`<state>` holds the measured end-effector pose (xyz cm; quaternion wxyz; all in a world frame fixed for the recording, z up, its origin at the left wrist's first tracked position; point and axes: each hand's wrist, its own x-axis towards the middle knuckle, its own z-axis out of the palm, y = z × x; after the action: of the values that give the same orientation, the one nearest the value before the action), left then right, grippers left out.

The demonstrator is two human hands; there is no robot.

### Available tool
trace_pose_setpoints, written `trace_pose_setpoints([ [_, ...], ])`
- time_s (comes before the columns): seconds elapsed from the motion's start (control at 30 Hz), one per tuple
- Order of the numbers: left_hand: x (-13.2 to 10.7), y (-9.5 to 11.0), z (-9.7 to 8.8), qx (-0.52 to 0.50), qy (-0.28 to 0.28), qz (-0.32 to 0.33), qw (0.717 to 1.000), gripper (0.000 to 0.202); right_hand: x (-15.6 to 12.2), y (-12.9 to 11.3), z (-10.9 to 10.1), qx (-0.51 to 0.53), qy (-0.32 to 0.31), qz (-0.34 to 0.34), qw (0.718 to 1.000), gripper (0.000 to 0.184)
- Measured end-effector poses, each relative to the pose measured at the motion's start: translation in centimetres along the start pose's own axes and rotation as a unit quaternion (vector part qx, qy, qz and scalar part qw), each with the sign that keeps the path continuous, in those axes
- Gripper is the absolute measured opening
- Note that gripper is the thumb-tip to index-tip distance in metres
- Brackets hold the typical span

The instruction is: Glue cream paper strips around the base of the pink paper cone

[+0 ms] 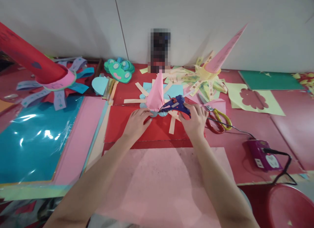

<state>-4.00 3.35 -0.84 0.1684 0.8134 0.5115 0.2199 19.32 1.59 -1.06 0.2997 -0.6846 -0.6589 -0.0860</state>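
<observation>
My right hand (196, 118) is wrapped round a blue hot glue gun (177, 104). The gun's nozzle points left, at the bottom edge of a pink paper cone (155, 93). This cone stands upright on a blue scalloped paper base, with cream paper strips (135, 101) spreading out around it. Closed at the cone's lower left is my left hand (138, 121), its fingertips pinching the edge of the blue paper base (155, 114). Whether the nozzle touches the paper, I cannot tell. Red paper (139, 133) lies under the piece.
Scissors (219, 121) lie right of my right hand. The gun's cord runs to a purple power box (263, 155). Finished-looking paper cones stand left (52, 70) and right (216, 62). Green frog cutouts (120, 71) lie behind; wrapped blue paper sheets (41, 136) lie left.
</observation>
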Motion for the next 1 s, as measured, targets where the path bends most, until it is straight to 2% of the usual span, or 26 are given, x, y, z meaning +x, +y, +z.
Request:
trace_pose_setpoints([
  [0.5, 0.0, 0.2, -0.2, 0.019, -0.008, -0.005, 1.0, 0.018, 0.0, 0.3, -0.7, -0.043, 0.041, -0.056, 0.997, 0.026],
  [1.0, 0.0, -0.1, 0.3, 0.032, 0.003, 0.003, 0.999, 0.017, -0.1, -1.2, -1.4, -0.026, 0.048, -0.055, 0.997, 0.023],
])
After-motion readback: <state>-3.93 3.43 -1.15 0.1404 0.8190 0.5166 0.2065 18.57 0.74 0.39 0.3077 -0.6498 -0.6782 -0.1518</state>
